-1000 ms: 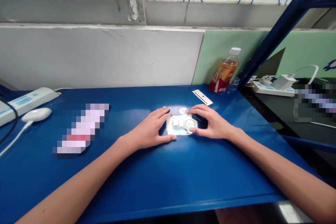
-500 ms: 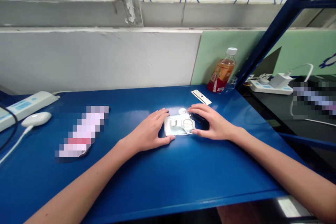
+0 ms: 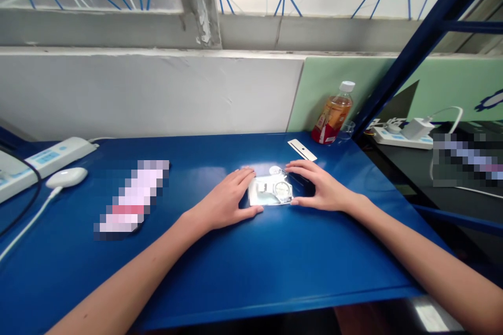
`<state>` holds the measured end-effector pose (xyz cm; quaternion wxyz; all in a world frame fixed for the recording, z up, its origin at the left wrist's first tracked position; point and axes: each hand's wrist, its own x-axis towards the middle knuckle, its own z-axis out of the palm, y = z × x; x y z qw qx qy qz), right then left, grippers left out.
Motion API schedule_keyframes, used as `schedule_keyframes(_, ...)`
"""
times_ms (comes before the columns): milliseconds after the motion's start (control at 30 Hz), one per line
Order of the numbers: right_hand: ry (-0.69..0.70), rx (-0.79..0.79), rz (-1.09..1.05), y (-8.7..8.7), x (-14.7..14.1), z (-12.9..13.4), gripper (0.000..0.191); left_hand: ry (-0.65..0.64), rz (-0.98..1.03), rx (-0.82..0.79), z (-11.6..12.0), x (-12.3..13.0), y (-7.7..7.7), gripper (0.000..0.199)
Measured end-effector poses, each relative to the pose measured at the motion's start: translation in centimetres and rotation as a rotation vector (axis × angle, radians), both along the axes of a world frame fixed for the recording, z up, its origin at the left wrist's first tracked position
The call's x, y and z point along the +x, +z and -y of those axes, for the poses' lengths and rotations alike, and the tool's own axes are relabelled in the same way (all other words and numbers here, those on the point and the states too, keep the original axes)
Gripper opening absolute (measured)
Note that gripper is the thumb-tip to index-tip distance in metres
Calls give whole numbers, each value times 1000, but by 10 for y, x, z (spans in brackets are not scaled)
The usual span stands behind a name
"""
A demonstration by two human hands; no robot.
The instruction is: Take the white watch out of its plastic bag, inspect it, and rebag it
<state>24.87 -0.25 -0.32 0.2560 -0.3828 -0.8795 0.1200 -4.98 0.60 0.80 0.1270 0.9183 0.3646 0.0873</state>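
Packet [image 3: 264, 200] is flat on the blue bench [image 3: 243, 267], mid-scene, between the two hands. White and shiny, with a watch-like piece, round dial [image 3: 282, 189] toward the right end. Glare hides finer detail. Small white disc [image 3: 275, 169] sits just beyond the packet's far edge.

Left hand [image 3: 228, 198]: at the packet's left end, fingers and thumb apart, fingertips by the far left corner, thumb along the near edge. Can't tell how firm the contact is.

Right hand [image 3: 328, 187]: at the right end, fingers and thumb apart in a C shape, thumb by the near right corner, fingertips near the disc. Bare bench shows inside the C. Contact unclear here too.

Far right of the packet: white card [image 3: 302, 149] with a dark slot, lying flat. Beyond it, a white-capped bottle [image 3: 334, 115], clear cup [image 3: 347, 130] just right of that.

Left side: pixelated slab [image 3: 135, 196], white puck [image 3: 66, 177] on a cable, power strip [image 3: 47, 158] behind it.
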Motion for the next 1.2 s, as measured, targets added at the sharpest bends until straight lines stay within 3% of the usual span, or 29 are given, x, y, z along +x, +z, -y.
schedule_keyframes(567,-15,-63,38,0,3,-1,72,36,24,-29,-2,-3,0,84)
schedule_keyframes(1000,-49,-97,49,-2,1,0,88,43,52,-24,-3,-3,-2,81)
schedule_keyframes(1200,-45,-98,64,-1,1,1,81,42,63,-18,-2,-4,-3,83)
